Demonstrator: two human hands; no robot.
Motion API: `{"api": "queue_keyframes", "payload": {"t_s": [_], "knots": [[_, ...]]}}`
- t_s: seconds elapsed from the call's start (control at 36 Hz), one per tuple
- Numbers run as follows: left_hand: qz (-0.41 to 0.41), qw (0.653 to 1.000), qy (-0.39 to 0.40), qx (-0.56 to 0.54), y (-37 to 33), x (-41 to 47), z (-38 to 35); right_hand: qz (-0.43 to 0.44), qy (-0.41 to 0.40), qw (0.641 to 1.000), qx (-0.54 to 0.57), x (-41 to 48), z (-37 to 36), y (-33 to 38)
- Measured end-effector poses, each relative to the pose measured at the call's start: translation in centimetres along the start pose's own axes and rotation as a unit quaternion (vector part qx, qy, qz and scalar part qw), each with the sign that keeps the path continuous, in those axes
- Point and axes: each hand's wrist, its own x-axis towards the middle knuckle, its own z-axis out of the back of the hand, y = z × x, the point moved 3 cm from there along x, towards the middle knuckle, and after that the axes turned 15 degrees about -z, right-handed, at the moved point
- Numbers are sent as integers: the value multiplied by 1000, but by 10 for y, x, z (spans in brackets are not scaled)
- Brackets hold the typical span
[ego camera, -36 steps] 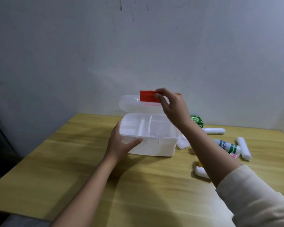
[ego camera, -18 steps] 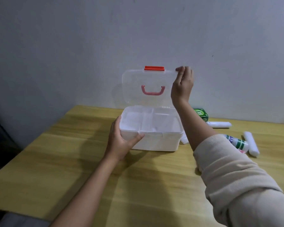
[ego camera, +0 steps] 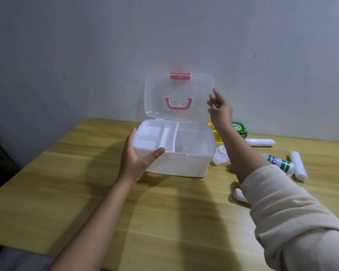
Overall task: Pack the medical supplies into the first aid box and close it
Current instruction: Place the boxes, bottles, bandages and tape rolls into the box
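The white first aid box point(ego camera: 184, 165) stands open on the wooden table point(ego camera: 86, 192), with a divided white tray point(ego camera: 155, 137) inside. Its clear lid point(ego camera: 176, 89), with a red latch and pink handle, stands upright. My left hand point(ego camera: 137, 161) grips the box's front left corner. My right hand point(ego camera: 221, 110) pinches the lid's right edge. To the right of the box lie the supplies: a green carton point(ego camera: 240, 129), a yellow carton point(ego camera: 216, 135), two white rolls point(ego camera: 259, 142) point(ego camera: 298, 167), a green-and-white bottle point(ego camera: 278, 162), a flat clear case point(ego camera: 220, 156) and a white tube point(ego camera: 239, 194).
A grey wall point(ego camera: 86, 55) rises right behind the table and the lid. The table's near edge runs along the bottom left, with a dark drop beyond its left side. My right sleeve hides part of the supplies.
The lid has swung from nearly flat to fully upright. My right hand slid from the red latch to the lid's top corner, then down its right edge. My left hand stayed on the box.
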Motion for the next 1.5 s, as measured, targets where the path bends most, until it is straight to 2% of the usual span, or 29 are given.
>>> {"api": "queue_keyframes", "payload": {"t_s": [0.19, 0.31, 0.39, 0.47, 0.64, 0.75, 0.86, 0.97, 1.06, 1.19, 1.33, 1.5], "knots": [[-8, 998, -27, -55, 2, -4, -4, 0, 51, 995, -84, -7, 16, -5], [-16, 997, -46, -60, 3, -5, -7, 20, 21, 988, -153, -15, 42, -11], [-21, 997, -49, -53, 5, -6, -7, -4, 0, 970, -241, -15, 64, -28], [-29, 997, -53, -45, 5, -6, -7, -29, 15, 920, -391, -9, 76, -46], [-37, 996, -74, -39, 7, -8, -10, 17, 17, 795, -605, -6, 77, -48], [-37, 996, -77, -42, 8, -8, -12, 17, 0, 767, -641, -5, 80, -44], [-33, 996, -76, -37, 8, -8, -11, -14, -14, 787, -617, -5, 84, -42], [-24, 996, -73, -45, 9, -8, -12, -46, -25, 843, -535, -9, 86, -43], [-9, 996, -66, -53, 10, -9, -12, -37, -31, 880, -472, -15, 88, -40], [18, 997, -53, -58, 7, -10, -11, -17, -100, 931, -352, -29, 97, -20], [39, 997, -41, -54, -1, -13, -9, -9, -147, 949, -279, -48, 107, 7], [52, 997, -31, -45, -13, -19, -8, 37, -90, 962, -256, -79, 102, 35]]}}
